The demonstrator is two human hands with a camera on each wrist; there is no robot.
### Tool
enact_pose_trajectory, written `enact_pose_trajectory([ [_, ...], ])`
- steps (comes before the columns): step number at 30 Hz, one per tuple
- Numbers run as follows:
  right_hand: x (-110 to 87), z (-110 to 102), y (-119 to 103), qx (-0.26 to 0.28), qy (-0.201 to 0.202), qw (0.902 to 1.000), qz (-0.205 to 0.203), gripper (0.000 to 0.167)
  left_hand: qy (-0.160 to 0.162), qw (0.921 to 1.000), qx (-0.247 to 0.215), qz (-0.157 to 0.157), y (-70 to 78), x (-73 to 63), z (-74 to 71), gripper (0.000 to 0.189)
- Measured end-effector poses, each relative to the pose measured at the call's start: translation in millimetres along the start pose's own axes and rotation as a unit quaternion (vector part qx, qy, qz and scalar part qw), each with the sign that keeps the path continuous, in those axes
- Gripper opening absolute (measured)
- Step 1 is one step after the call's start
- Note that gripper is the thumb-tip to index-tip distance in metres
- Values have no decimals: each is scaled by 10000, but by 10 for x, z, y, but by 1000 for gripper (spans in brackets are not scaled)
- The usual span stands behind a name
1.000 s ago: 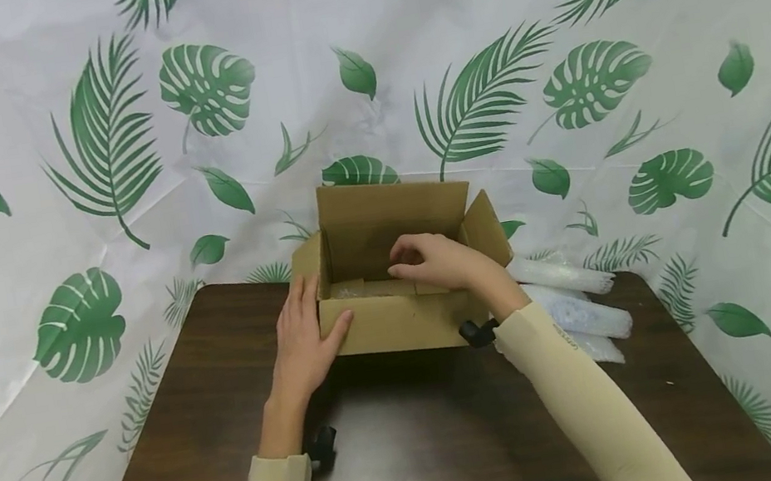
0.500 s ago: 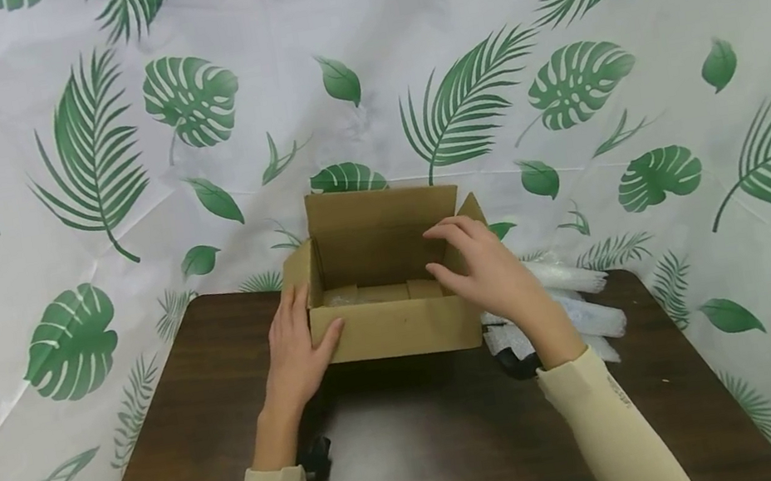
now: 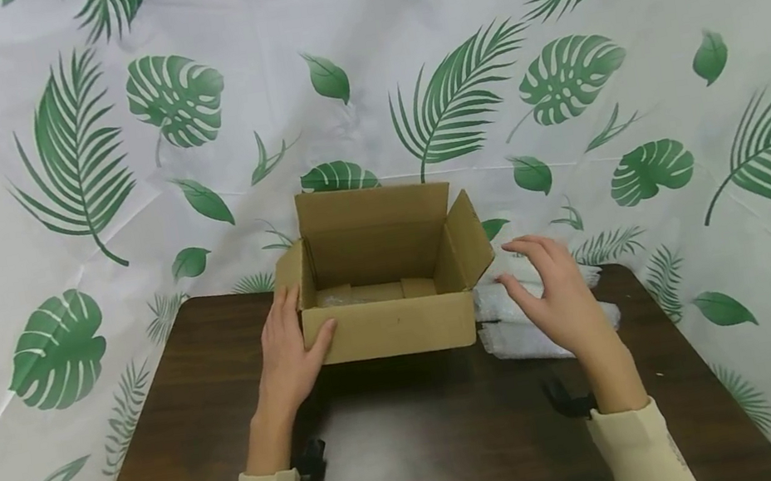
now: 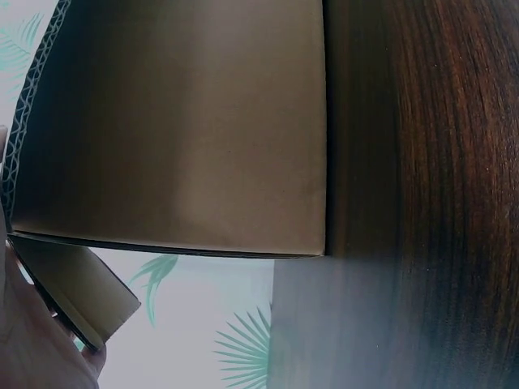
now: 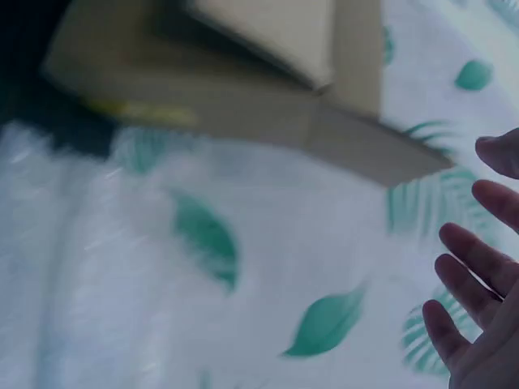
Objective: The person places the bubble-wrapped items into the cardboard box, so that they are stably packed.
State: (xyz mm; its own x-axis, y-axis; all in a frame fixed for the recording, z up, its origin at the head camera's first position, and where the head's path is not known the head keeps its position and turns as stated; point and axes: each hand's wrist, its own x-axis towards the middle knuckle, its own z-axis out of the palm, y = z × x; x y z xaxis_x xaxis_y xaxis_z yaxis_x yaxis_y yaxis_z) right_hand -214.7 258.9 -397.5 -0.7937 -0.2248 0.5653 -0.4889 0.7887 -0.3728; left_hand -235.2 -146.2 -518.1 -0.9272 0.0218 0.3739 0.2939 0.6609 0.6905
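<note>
A person's left hand (image 3: 286,359) grips the near left corner of an open box (image 3: 400,329) on a dark tabletop (image 3: 417,437), thumb across its front, while the right hand (image 3: 564,296) hangs in the air by the clear packs (image 3: 522,339) at the box's right, its grip wide and holding nothing. A clear item (image 3: 334,296), too small to identify, lies inside the box at left. The step in hand looks to be reaching for a pack; the next move would call for curling the right fingers round one while the left steadies the box.
</note>
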Motion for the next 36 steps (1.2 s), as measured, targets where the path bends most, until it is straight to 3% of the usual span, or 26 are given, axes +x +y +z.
enact_pose_trajectory([
  [3, -144, 38, 208, -124, -180, 9993, 291, 44, 7, 10000, 5, 29, -13, 7, -1, 89],
  [6, -271, 64, 445, -346, -635, 9943, 778, 47, 52, 10000, -50, 30, -22, 19, 2, 91],
  [11, -425, 156, 849, -697, -1651, 9699, 1647, 56, 168, 9998, -78, 105, -43, 61, -5, 92],
  [15, -495, 267, 1103, -979, -1999, 9564, 1889, 61, 175, 9996, -83, 194, -56, 92, -9, 87],
  [24, -592, 368, 1407, -1131, -2213, 9380, 2415, 73, 53, 9997, -212, 145, -50, 101, 23, 86],
  [33, -600, 447, 1415, -1284, -2161, 9388, 2354, 73, 49, 9997, -208, 129, -42, 71, 16, 87],
  [36, -587, 491, 1412, -1392, -1998, 9442, 2218, 72, 9, 9997, -196, 116, -52, 83, -11, 88],
])
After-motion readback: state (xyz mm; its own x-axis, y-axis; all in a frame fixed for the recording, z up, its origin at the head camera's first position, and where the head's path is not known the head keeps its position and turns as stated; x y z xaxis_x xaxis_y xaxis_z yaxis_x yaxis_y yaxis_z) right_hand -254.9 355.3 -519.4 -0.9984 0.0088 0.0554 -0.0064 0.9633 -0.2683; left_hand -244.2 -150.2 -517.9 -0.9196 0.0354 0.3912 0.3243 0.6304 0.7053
